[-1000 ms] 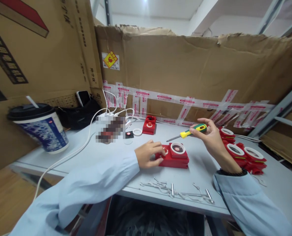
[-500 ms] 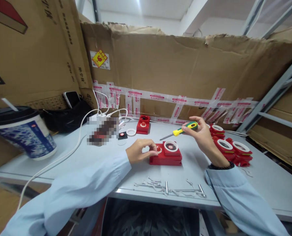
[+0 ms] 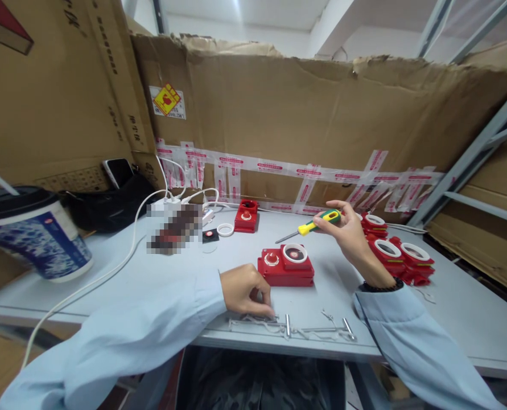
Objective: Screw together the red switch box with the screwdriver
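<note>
My left hand [image 3: 245, 291] rests near the table's front edge, fingers curled and pinched down on the small metal parts [image 3: 287, 327] lying there; what it grips is too small to name. A red plastic unit [image 3: 285, 265] with a white ring on top sits just beyond that hand, untouched. My right hand [image 3: 349, 234] is raised above the table to the right of the unit, holding a yellow-and-green screwdriver [image 3: 315, 225] with its tip pointing left.
Several more red units [image 3: 396, 253] lie behind my right wrist; another [image 3: 246, 216] stands at the back by a white ring [image 3: 226, 229]. A large lidded cup [image 3: 31, 233] stands far left. White cables [image 3: 108, 267], a black bag and cardboard walls [image 3: 321, 114] surround the grey table [image 3: 159, 267].
My left hand left the red unit and came back to the metal parts at the front edge. The right hand and screwdriver stayed raised. The camera swung slightly right.
</note>
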The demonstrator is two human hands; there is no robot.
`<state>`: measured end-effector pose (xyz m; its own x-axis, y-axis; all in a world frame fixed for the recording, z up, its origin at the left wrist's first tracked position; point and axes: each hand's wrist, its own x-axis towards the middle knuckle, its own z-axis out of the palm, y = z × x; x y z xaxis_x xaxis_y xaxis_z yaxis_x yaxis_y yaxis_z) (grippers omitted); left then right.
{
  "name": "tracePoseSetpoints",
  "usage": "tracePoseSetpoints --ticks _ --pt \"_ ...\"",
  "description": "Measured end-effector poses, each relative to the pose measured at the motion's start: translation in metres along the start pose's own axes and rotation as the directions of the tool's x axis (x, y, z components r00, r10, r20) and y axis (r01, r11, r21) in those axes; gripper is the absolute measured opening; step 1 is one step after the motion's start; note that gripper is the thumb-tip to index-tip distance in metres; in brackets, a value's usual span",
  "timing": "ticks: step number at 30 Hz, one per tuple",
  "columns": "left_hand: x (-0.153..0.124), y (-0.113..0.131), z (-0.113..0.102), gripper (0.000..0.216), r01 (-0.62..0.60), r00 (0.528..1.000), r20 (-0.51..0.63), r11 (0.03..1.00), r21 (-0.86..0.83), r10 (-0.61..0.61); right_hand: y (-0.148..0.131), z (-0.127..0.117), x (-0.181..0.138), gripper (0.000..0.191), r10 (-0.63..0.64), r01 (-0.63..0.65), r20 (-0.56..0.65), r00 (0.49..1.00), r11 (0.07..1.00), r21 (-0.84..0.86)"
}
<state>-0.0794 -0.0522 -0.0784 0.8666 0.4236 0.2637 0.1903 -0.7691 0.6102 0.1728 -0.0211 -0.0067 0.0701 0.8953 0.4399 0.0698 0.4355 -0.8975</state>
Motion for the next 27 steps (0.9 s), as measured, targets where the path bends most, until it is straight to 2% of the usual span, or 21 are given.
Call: tracePoseSetpoints --ticks 5,8,12,16,19,21,23,25,27 --pt "0.0 0.005 -0.011 0.023 -0.004 0.997 -0.079 0.998 0.058 0.009 -0.003 0.003 -0.002 0.055 -0.011 0.011 -0.031 0.999 1.0 0.003" --pt "-0.001 0.003 -0.013 0.016 -0.022 1.0 -0.02 0.998 0.055 0.023 -0.003 0.003 -0.002 0.055 -0.019 0.019 -0.044 0.999 1.0 -0.003" --pt "-0.002 -0.002 -0.007 0.018 -0.063 0.995 0.076 0.997 0.038 0.06 -0.001 0.003 -0.001 0.056 -0.022 0.021 -0.039 0.999 1.0 -0.014" --pt "-0.003 0.001 -0.006 0.014 -0.058 0.995 0.084 0.998 0.032 0.055 -0.001 0.004 -0.001 0.055 -0.032 0.031 -0.036 0.999 0.999 -0.022" --pt "-0.002 0.007 -0.015 0.012 -0.08 0.997 -0.011 0.996 0.032 0.08 -0.007 0.008 -0.003 0.052 -0.08 0.078 -0.06 0.995 0.996 -0.04" --pt "-0.002 0.009 -0.023 0.009 -0.063 0.985 -0.153 0.994 0.091 0.077 -0.013 0.013 -0.004 0.048 -0.149 0.144 -0.073 0.986 0.987 -0.069" --pt "-0.002 0.006 -0.029 0.008 0.037 0.941 -0.337 0.983 0.179 0.026 -0.019 0.021 -0.003 0.044 -0.229 0.221 -0.052 0.972 0.967 -0.126" --pt "-0.001 -0.002 -0.03 0.04 0.17 0.887 -0.458 0.967 0.19 -0.066 -0.026 0.032 -0.002 0.04 -0.286 0.283 0.012 0.958 0.937 -0.204" --pt "0.001 -0.013 -0.026 0.077 0.252 0.878 -0.443 0.961 0.112 -0.179 -0.031 0.043 0.0 0.035 -0.311 0.322 0.085 0.947 0.902 -0.287"
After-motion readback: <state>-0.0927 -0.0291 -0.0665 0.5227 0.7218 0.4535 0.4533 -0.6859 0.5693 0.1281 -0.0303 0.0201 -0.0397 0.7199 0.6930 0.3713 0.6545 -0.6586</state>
